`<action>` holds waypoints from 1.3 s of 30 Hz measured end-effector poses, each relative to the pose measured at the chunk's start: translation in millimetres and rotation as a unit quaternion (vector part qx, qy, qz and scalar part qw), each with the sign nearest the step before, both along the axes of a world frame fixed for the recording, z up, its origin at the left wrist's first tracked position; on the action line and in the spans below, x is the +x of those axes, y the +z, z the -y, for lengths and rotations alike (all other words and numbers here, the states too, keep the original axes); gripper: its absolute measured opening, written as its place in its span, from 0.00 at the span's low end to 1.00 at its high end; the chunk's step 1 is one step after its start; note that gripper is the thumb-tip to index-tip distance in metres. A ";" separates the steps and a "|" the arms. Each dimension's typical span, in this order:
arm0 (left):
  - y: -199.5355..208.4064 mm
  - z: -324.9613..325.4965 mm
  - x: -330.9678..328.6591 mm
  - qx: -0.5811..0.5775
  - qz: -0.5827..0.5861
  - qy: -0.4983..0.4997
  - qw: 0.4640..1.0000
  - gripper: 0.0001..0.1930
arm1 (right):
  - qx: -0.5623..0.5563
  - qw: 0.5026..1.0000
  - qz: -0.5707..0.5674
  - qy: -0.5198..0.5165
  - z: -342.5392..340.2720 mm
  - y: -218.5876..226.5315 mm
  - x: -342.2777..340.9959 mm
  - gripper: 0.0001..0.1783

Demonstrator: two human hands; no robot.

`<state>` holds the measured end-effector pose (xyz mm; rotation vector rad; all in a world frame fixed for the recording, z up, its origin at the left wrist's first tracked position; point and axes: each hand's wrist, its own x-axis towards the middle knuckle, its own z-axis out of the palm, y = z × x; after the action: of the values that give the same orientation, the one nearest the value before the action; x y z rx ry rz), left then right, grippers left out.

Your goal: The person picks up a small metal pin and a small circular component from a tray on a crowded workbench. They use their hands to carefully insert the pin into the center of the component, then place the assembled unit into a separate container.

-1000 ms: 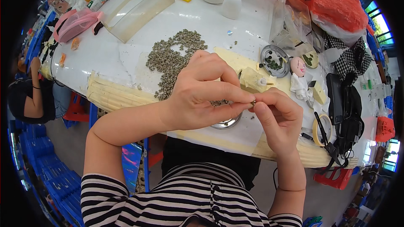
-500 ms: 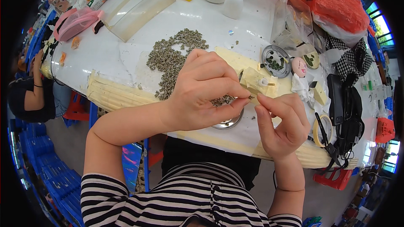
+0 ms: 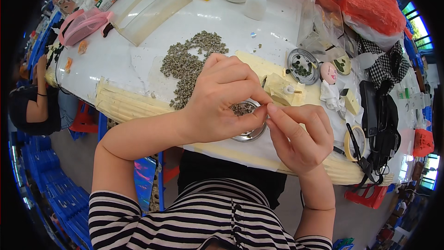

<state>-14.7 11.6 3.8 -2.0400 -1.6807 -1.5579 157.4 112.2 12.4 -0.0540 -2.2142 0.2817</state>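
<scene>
My left hand point(image 3: 222, 97) and my right hand point(image 3: 303, 136) meet fingertip to fingertip over the near edge of the table. Both are closed in a pinch between thumb and forefinger. Whatever lies between the tips is now hidden; half a second ago a tiny dark metal part showed at my left fingertips. Partly behind my left hand is a round metal dish point(image 3: 249, 138) holding small grey parts. Farther left, a large pile of small grey-brown metal parts point(image 3: 185, 62) is spread on the white table. Just beyond my fingers stands a block wrapped in yellowish tape point(image 3: 276, 85), with a short peg.
Right of the block are a metal dish of dark green pieces point(image 3: 316, 75), a pink round object point(image 3: 329, 73) and a tape roll point(image 3: 348, 146). Red plastic bags point(image 3: 370, 9) lie far right. A clear tray point(image 3: 152, 14) and white squeeze bottle point(image 3: 255, 7) stand behind.
My right hand has moved slightly left and up, so its fingertips now touch my left fingertips. The small part between them has gone out of sight. My left hand has barely moved.
</scene>
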 end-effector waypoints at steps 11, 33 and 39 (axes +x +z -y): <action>0.3 -0.4 -0.4 -0.026 0.025 -0.017 0.999 0.09 | 0.011 1.000 0.002 -0.007 -2.9 -5.6 -0.8 0.24; 7.3 0.1 -11.0 -0.198 0.285 -0.171 0.922 0.05 | -0.097 0.995 -0.011 0.011 -3.3 -2.7 1.5 0.14; 5.1 0.3 -11.5 -0.179 0.287 -0.163 0.927 0.05 | -0.102 0.995 -0.009 0.013 -2.6 -2.9 2.0 0.13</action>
<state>-26.1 11.3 8.9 -2.2758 -2.0130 -2.2891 159.4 114.7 9.5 -0.1343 -2.1619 0.5204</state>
